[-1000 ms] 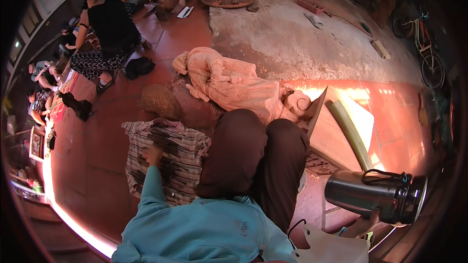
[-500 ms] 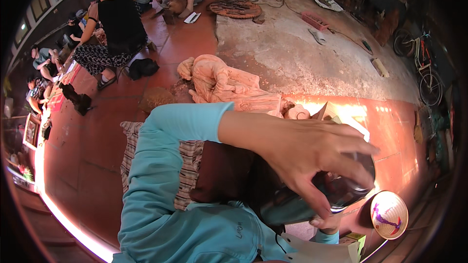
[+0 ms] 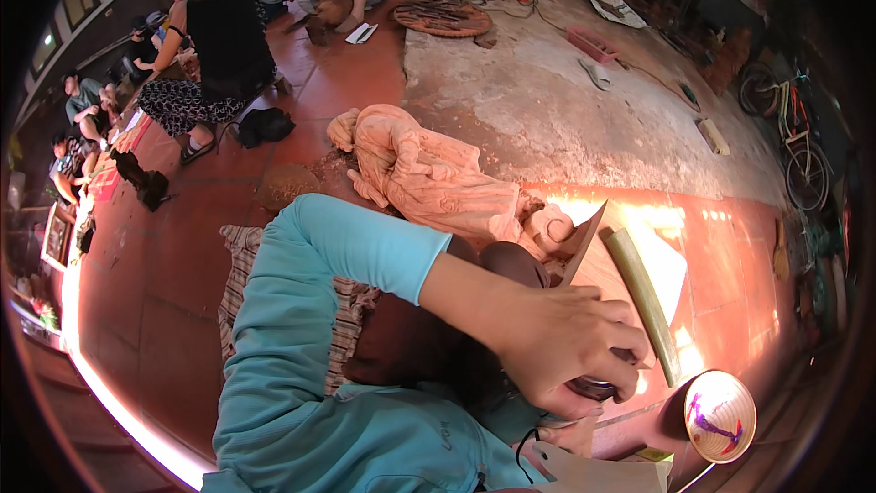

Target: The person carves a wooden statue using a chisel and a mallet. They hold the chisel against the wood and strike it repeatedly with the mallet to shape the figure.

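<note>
My left hand [image 3: 570, 347] reaches across from the left in a teal sleeve. Its fingers curl around a dark, glossy, rounded object [image 3: 593, 389], mostly hidden beneath the hand. Low in the view, my right hand [image 3: 575, 438] shows only as a strip of skin under the left one, its fingers out of sight. Beyond my knees a carved figure [image 3: 429, 164] of pale reddish wood lies on its side. By its base sits a rounded carved piece [image 3: 551, 226]. A long greenish-brown strip [image 3: 643, 306] leans beside a pale panel [image 3: 673, 274], right of my left hand.
A conical hat [image 3: 721, 415] with a purple ribbon lies at the lower right. Striped cloth [image 3: 239, 278] is under me. Further off are a round tray of tools [image 3: 443, 16], a pink basket [image 3: 591, 44], a bicycle [image 3: 794, 128] and a seated person in black [image 3: 224, 46]. More people sit behind.
My left hand has come down and nearer, its spread fingers now curled. The glossy object has lowered with it and shows less. The greenish-brown strip and the panel have come into fuller view.
</note>
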`<state>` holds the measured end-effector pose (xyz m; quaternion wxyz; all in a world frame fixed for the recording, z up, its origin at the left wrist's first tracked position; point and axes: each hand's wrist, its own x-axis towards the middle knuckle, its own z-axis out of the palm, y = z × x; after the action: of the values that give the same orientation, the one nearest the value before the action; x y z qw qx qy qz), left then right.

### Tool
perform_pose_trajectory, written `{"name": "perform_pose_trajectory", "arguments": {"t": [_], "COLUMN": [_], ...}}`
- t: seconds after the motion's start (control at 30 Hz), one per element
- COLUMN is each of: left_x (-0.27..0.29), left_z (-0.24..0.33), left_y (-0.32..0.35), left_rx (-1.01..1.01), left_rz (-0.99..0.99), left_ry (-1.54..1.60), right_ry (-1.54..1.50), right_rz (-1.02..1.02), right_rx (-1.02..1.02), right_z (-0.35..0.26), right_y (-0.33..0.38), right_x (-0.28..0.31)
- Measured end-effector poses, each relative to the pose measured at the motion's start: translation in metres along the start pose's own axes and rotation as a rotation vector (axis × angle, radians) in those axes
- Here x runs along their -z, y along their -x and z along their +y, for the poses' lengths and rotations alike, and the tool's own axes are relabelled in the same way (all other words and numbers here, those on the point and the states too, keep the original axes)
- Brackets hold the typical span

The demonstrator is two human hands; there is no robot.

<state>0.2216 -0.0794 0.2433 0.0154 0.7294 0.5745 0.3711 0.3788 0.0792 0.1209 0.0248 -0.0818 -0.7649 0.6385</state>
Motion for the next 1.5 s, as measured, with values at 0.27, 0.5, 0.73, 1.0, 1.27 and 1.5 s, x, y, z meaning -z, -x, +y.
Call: {"name": "perform_pose_trajectory", "arguments": {"t": [0.27,0.5,0.73,1.0,1.27,1.5], "left_x": [0.002,0.025,0.053,0.059,0.053,0.071], "left_z": [0.022,0.01,-0.013,-0.003,-0.022,0.012], "left_y": [-0.011,-0.037,-0.023,-0.038,-0.026,-0.044], "left_rx": [0.433,0.66,0.365,1.016,0.397,0.794], "left_rz": [-0.223,-0.581,-0.89,-0.957,-0.956,-1.043], "left_ry": [-0.282,-0.227,-0.046,0.078,0.07,0.023], "right_ry": [-0.093,-0.114,-0.124,-0.126,-0.117,-0.151], "right_rz": [-0.16,0.084,0.052,0.065,0.007,-0.037], "right_rx": [-0.061,0.093,0.106,0.161,0.214,0.194], "right_z": [-0.003,-0.037,-0.043,-0.046,-0.044,-0.044], "right_y": [0.006,-0.006,-0.005,-0.004,-0.006,-0.007], "right_x": [-0.007,-0.041,-0.039,-0.044,-0.045,-0.044]}}
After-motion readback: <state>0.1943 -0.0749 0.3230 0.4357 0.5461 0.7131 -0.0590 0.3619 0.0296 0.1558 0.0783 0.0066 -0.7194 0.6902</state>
